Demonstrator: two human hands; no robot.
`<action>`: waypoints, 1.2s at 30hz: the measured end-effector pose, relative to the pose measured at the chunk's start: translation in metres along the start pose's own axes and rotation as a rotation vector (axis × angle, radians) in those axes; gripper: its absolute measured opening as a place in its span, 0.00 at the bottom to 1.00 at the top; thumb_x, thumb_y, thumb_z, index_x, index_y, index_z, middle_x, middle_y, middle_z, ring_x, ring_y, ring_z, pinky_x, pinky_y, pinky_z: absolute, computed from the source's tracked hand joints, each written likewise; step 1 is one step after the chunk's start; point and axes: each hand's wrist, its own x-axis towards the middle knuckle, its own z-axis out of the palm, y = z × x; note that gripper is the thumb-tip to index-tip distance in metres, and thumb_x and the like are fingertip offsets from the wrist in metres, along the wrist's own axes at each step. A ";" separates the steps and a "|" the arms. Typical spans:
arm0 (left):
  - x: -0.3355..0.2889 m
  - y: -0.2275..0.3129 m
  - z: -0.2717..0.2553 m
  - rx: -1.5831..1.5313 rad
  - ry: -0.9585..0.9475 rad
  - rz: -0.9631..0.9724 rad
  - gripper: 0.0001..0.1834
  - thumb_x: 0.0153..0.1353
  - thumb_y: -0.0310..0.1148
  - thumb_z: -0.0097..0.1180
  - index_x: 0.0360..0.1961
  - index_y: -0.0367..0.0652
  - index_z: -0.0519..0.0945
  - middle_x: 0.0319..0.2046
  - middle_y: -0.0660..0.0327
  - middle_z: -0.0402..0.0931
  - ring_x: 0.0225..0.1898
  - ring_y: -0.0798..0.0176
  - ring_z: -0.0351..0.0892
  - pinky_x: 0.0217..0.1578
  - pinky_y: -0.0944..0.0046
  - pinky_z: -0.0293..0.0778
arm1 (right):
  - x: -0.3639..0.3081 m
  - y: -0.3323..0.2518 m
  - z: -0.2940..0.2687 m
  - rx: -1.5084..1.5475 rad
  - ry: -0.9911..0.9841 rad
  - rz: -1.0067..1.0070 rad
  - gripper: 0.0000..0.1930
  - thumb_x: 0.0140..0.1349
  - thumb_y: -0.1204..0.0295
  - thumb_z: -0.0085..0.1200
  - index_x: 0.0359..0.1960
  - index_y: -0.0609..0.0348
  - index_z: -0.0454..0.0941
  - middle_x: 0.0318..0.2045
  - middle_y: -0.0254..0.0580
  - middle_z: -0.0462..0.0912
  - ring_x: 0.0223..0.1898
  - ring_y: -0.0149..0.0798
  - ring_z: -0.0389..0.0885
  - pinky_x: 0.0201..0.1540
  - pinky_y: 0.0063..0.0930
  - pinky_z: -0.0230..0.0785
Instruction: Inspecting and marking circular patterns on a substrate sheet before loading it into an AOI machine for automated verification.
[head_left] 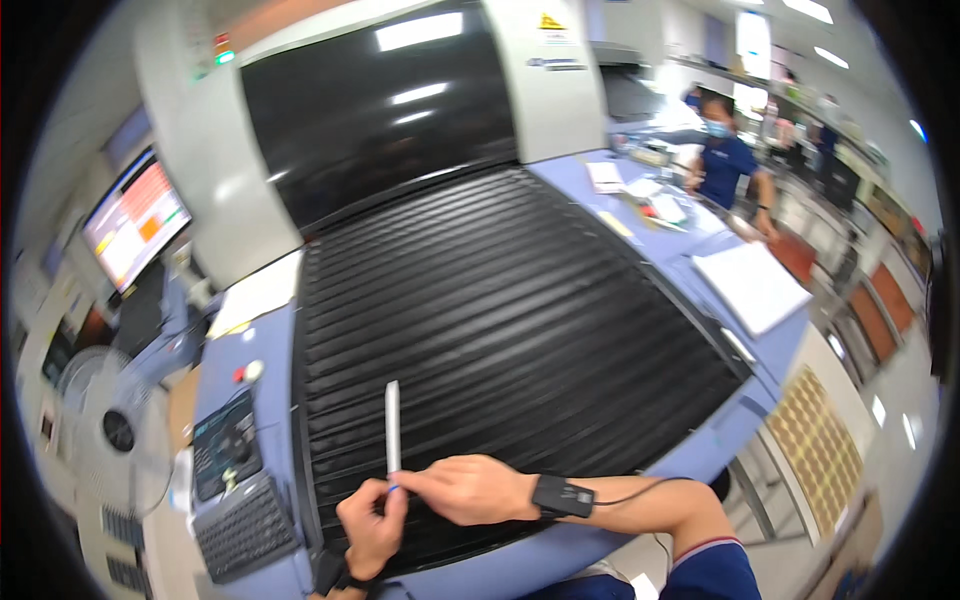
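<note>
A narrow white strip [392,430] stands up from my fingertips over the near left part of a black ribbed bed [480,290]. Its lower end is where both hands meet. My left hand [368,528] is closed, thumb and forefinger pinched at that end. From the right, my right hand [470,490] reaches across with its fingers drawn together, its fingertips on the same end of the strip. A small blue spot shows between the fingertips, too small to make out. Whatever lies under the curled fingers of the right hand is hidden.
A black keyboard [245,528] and a dark tablet-like pad [226,445] lie at left, near a fan [118,430]. Behind the bed rises a machine with a dark glossy cover [385,110]. A white stack [752,286] sits at right; beyond it, a masked person [725,170] works.
</note>
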 end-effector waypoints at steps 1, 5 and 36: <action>-0.002 -0.005 -0.001 -0.024 -0.016 -0.033 0.08 0.60 0.27 0.61 0.26 0.34 0.79 0.16 0.59 0.76 0.19 0.71 0.74 0.23 0.68 0.70 | 0.000 0.001 0.002 0.028 0.023 -0.011 0.26 0.58 0.77 0.55 0.61 0.64 0.71 0.31 0.44 0.84 0.35 0.45 0.85 0.41 0.36 0.78; -0.002 -0.015 0.007 0.010 -0.032 0.084 0.14 0.65 0.28 0.58 0.23 0.34 0.73 0.14 0.62 0.74 0.16 0.73 0.73 0.20 0.71 0.66 | -0.010 0.008 0.008 0.053 -0.012 0.034 0.28 0.58 0.78 0.55 0.62 0.65 0.70 0.34 0.48 0.84 0.36 0.48 0.85 0.40 0.37 0.78; -0.007 0.002 0.009 0.057 -0.087 0.104 0.11 0.57 0.27 0.60 0.21 0.34 0.74 0.14 0.58 0.72 0.16 0.68 0.72 0.22 0.67 0.66 | -0.011 0.008 0.011 0.046 -0.010 0.041 0.28 0.55 0.77 0.61 0.60 0.64 0.71 0.33 0.43 0.84 0.35 0.46 0.84 0.36 0.37 0.77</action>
